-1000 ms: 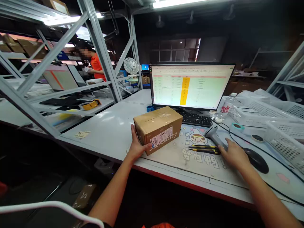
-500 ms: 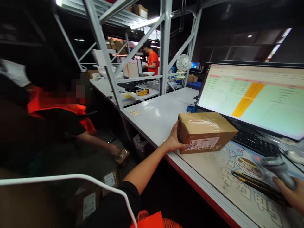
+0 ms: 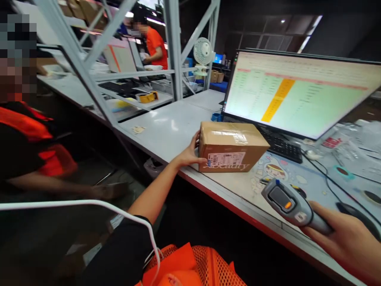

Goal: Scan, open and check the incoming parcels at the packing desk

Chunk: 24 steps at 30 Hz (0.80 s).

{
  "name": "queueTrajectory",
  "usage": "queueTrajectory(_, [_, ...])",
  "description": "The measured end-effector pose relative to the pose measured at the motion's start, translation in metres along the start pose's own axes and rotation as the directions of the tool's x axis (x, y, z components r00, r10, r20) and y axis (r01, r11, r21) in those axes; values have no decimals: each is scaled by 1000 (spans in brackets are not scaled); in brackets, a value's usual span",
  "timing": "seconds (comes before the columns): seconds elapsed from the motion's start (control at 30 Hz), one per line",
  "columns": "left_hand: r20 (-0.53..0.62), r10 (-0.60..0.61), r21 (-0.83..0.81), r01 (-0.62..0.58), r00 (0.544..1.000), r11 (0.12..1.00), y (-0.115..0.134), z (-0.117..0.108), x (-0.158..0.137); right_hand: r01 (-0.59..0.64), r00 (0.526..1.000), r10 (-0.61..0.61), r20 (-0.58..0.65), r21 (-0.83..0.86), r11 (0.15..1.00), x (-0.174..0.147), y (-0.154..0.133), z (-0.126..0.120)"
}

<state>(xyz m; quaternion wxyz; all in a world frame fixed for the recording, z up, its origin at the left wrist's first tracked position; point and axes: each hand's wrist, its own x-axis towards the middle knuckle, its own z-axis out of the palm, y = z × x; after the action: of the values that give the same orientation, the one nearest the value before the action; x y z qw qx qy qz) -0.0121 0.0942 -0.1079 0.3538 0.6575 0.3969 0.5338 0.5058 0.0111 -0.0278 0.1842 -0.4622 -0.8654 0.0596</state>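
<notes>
A taped cardboard box [image 3: 229, 147] with a white shipping label on its near side rests on the desk. My left hand [image 3: 190, 154] grips its left end, thumb at the front and fingers round the back. In my right hand [image 3: 342, 234] is a grey barcode scanner [image 3: 288, 204], held by the handle above the desk's front edge. The scanner's head points left toward the box, and an orange button shows on top. Between box and scanner lies a printed desk mat [image 3: 274, 169], partly covered.
Behind the box stand a monitor [image 3: 297, 93] and a keyboard [image 3: 284, 147]. A mouse [image 3: 355, 216] and clear plastic packaging [image 3: 351, 135] are at right. A metal rack post [image 3: 79, 75] rises at left. One co-worker [image 3: 26, 159] bends at left; another [image 3: 156, 47] stands farther back.
My right hand has brought the scanner up and nearer to me, its head now facing the box. My left hand stays on the box. The view has swung right and down.
</notes>
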Motion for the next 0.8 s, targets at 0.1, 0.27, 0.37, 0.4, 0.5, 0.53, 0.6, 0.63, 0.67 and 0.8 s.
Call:
queueTrajectory(0.1, [34, 4, -22, -3, 999, 1000, -1, -7, 3, -117, 993, 118, 19, -3, 993, 4, -6, -13])
queueTrajectory(0.27, [24, -18, -35, 19, 1000, 999, -1, -5, -4, -402, 916, 400, -40, -113, 909, 21, 47, -2])
queueTrajectory(0.37, [15, -64, -20, 65, 998, 998, -2, -1, -12, -515, 857, 503, -110, -205, 832, 41, 91, 21])
queueTrajectory(0.4, [23, -77, -17, 78, 997, 997, -3, 0, -14, -542, 840, 530, -118, -234, 807, 47, 102, 29])
queueTrajectory(0.5, [29, -94, -19, 94, 995, 995, -6, 0, -19, -589, 804, 582, -121, -286, 756, 62, 125, 51])
queueTrajectory(0.53, [26, -98, -23, 99, 995, 995, -7, 0, -20, -594, 801, 586, -124, -293, 750, 66, 129, 57])
queueTrajectory(0.6, [17, -111, -34, 112, 994, 993, -9, 0, -20, -589, 805, 578, -131, -292, 754, 69, 135, 66])
queueTrajectory(0.63, [13, -116, -41, 117, 993, 992, -10, 0, -20, -587, 807, 575, -134, -287, 757, 69, 136, 70])
queueTrajectory(0.67, [10, -120, -45, 120, 993, 992, -11, 0, -20, -589, 806, 575, -141, -283, 757, 69, 138, 72])
queueTrajectory(0.8, [-4, -129, -55, 128, 992, 990, -16, 0, -20, -507, 860, 445, -252, -306, 806, 62, 138, 72])
